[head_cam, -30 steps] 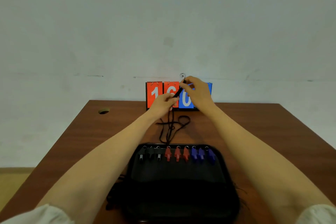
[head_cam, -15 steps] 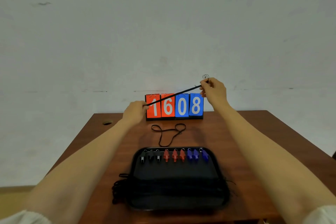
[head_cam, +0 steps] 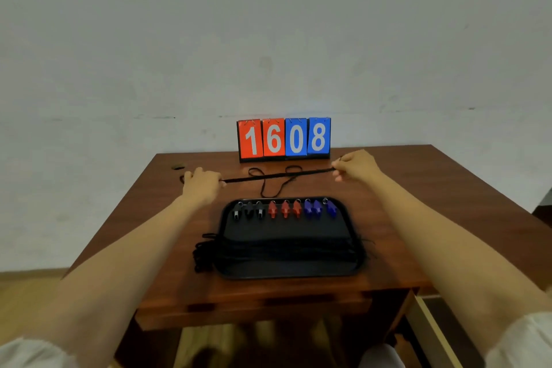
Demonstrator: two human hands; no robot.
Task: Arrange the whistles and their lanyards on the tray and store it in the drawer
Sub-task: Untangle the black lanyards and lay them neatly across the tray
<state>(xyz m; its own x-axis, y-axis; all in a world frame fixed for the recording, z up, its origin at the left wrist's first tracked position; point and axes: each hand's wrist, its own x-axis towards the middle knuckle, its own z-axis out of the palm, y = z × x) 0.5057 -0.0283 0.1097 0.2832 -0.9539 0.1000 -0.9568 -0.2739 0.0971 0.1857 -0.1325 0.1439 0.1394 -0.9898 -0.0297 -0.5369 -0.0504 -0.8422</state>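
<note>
A black tray (head_cam: 286, 270) lies on the brown table (head_cam: 418, 218). Along its far edge stand black whistles (head_cam: 248, 211), red whistles (head_cam: 285, 208) and blue whistles (head_cam: 318, 207) in a row. Several black lanyards (head_cam: 283, 251) lie stretched across the tray's near half, their ends spilling over its left rim. My left hand (head_cam: 201, 184) and my right hand (head_cam: 355, 164) each pinch one end of a black lanyard (head_cam: 277, 175), pulled straight between them above the table, beyond the tray. Another loose lanyard (head_cam: 268, 191) lies on the table under it.
A flip scoreboard (head_cam: 283, 139) reading 1608 stands at the table's far edge against the wall. A cable hole (head_cam: 178, 166) is at the far left corner. A drawer (head_cam: 430, 329) stands open at the lower right under the table.
My hands spread further apart and came down from in front of the scoreboard to just above the table, drawing the lanyard out straight and nearly level.
</note>
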